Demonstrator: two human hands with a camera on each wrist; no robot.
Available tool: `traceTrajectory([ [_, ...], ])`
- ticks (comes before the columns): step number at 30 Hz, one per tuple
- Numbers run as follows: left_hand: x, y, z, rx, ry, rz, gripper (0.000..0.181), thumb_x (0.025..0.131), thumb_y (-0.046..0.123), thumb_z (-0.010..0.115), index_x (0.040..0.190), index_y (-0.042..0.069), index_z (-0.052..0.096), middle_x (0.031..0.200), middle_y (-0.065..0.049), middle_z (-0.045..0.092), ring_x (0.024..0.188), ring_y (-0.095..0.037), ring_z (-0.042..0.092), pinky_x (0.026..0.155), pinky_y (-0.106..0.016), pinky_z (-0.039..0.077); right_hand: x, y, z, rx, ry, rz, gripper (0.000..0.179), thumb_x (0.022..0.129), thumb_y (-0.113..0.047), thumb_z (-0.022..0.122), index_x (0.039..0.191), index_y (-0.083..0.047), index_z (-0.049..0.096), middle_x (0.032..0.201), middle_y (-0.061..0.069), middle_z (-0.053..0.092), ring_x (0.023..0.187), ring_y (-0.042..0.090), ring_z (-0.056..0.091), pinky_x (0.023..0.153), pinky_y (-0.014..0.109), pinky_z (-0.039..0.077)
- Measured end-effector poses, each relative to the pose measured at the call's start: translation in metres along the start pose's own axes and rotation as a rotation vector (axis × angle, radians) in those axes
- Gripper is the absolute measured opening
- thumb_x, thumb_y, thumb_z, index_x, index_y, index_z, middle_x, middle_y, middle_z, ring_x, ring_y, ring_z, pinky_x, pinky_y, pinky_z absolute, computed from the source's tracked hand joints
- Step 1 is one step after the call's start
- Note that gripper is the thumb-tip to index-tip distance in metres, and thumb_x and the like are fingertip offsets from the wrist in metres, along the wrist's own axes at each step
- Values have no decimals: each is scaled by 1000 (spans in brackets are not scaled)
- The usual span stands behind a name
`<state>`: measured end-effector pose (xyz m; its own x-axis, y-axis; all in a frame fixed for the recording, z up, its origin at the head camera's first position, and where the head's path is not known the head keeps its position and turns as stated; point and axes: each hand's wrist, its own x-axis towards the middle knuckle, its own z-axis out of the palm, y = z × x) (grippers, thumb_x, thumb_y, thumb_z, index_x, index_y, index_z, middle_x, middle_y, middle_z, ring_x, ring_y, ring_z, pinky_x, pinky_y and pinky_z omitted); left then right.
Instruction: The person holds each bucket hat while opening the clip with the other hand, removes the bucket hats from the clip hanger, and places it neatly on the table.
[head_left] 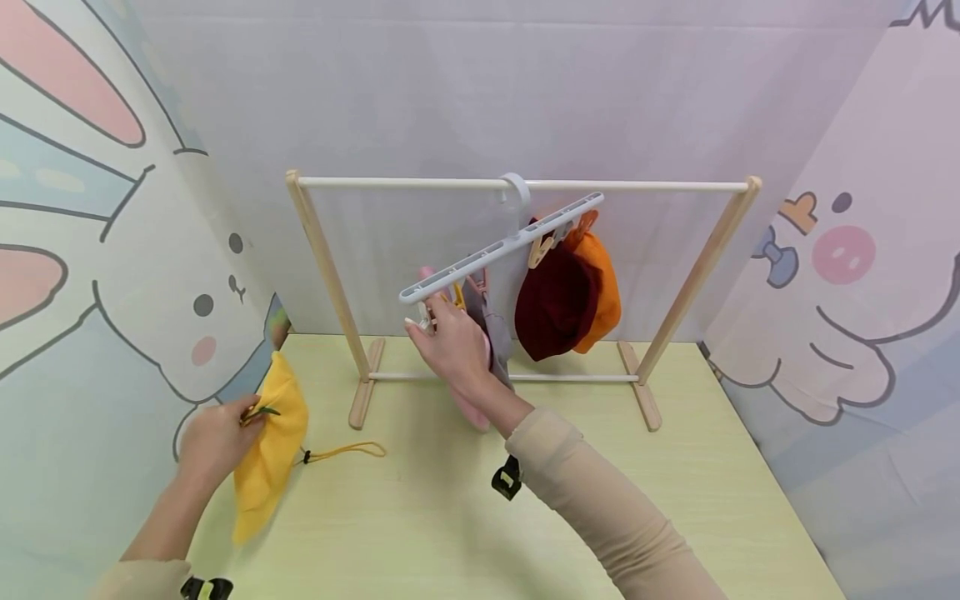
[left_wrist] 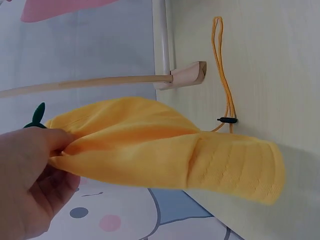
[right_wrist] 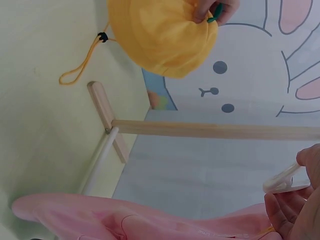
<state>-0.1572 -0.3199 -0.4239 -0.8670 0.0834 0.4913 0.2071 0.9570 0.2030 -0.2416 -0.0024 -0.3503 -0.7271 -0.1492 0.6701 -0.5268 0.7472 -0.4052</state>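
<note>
My left hand (head_left: 213,442) pinches a yellow cloth hat (head_left: 277,442) at the crown, beside its small green leaf. The hat hangs brim down, and its cord with a black toggle (left_wrist: 227,120) trails from it. At the left end of a grey-white clip hanger (head_left: 502,244), my right hand (head_left: 453,346) holds a white clip (right_wrist: 282,180) between thumb and fingers. Just beside that hand hang a pink item (right_wrist: 125,215) and a grey one (head_left: 495,333), partly hidden by the hand. A dark red hat (head_left: 551,300) and an orange hat (head_left: 603,287) hang from the hanger's other half.
The hanger hooks over the white top rod (head_left: 637,185) of a rack with wooden legs (head_left: 330,275). The rack stands on a pale yellow-green table (head_left: 600,517). Cloth walls printed with cartoon animals (head_left: 187,308) close in both sides and the back.
</note>
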Motion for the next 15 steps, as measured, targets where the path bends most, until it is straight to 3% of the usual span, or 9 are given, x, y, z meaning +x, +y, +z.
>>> traceTrajectory([
  [9,6,-7,0,78,-124,-30,29,70,9,73,97,-1,66,73,-23,64,51,-36,53,45,-46,41,0,2,-1,-2,11,-3,27,78,-33,70,94,-15,58,74,-4,60,57,9,50,48,26,42],
  [15,9,-13,4,95,-162,-64,27,74,9,71,98,0,64,69,-21,63,44,-24,48,40,-39,37,0,4,1,-8,-7,2,29,79,-35,70,96,-15,59,72,-4,58,59,9,51,50,27,43],
])
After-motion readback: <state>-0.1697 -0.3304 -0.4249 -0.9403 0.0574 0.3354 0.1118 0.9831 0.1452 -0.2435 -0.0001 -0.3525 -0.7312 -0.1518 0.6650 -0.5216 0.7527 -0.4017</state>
